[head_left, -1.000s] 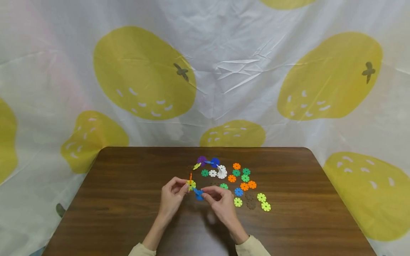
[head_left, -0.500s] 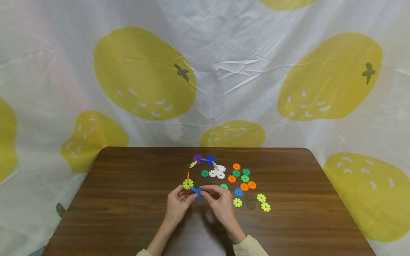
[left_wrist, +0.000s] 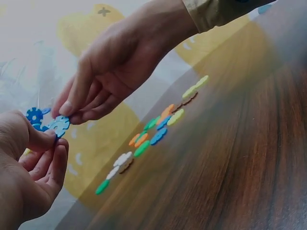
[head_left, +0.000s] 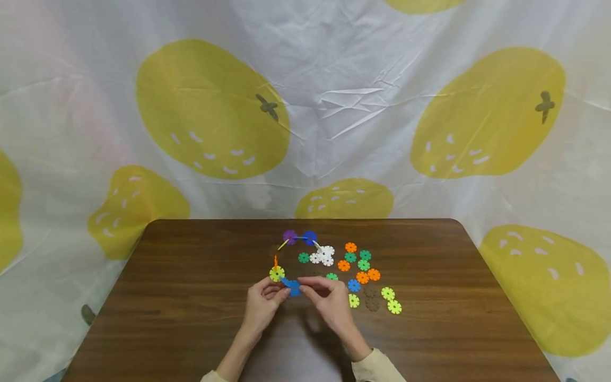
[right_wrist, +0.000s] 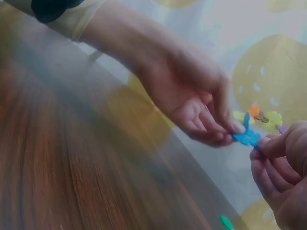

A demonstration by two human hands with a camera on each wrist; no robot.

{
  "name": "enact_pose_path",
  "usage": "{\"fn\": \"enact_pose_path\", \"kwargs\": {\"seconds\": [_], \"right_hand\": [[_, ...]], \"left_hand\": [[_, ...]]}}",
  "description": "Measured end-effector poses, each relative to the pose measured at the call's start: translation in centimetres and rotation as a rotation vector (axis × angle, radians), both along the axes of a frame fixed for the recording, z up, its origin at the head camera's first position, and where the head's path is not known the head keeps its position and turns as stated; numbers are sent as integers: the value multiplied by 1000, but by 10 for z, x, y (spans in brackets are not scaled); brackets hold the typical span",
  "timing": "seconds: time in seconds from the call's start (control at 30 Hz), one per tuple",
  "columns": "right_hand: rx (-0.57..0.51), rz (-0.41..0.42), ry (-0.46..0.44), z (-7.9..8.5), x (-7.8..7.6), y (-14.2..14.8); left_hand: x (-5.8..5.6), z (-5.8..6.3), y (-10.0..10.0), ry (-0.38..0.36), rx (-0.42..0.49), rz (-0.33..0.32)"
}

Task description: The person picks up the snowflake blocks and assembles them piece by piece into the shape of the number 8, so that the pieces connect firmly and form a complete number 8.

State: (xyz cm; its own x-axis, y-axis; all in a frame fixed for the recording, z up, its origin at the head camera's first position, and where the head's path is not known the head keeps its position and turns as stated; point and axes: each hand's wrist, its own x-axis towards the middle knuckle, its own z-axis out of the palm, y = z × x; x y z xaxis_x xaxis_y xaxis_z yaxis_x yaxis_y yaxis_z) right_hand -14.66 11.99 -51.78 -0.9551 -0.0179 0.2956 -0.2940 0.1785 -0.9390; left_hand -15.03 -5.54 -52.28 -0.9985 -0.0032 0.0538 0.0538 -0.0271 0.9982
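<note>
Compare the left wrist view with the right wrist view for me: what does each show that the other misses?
Only the left wrist view shows loose white discs, loose orange discs and loose blue discs on the table.

Only the right wrist view shows the purple disc and linked orange disc beyond the hands, plus the left sleeve.

Both show the left hand and right hand pinching held blue discs, the table, the patterned cloth and at least one loose green disc.
</note>
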Motion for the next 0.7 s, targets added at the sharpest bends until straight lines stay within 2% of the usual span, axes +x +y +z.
{"fn": "enact_pose_path", "kwargs": {"seconds": [0.13, 0.3, 0.43, 0.7], "right_hand": [[134, -65, 4, -2, 0, 17], [479, -208, 2, -12, 2, 45], [692, -265, -25, -21, 4, 60], [755, -270, -67, -37, -1, 63]], "left_hand": [[-2, 2, -3, 16, 25, 3], [-4, 5, -8, -4, 66, 5], [-5, 6, -9, -26, 69, 13], [-5, 7, -8, -24, 74, 7]]}}
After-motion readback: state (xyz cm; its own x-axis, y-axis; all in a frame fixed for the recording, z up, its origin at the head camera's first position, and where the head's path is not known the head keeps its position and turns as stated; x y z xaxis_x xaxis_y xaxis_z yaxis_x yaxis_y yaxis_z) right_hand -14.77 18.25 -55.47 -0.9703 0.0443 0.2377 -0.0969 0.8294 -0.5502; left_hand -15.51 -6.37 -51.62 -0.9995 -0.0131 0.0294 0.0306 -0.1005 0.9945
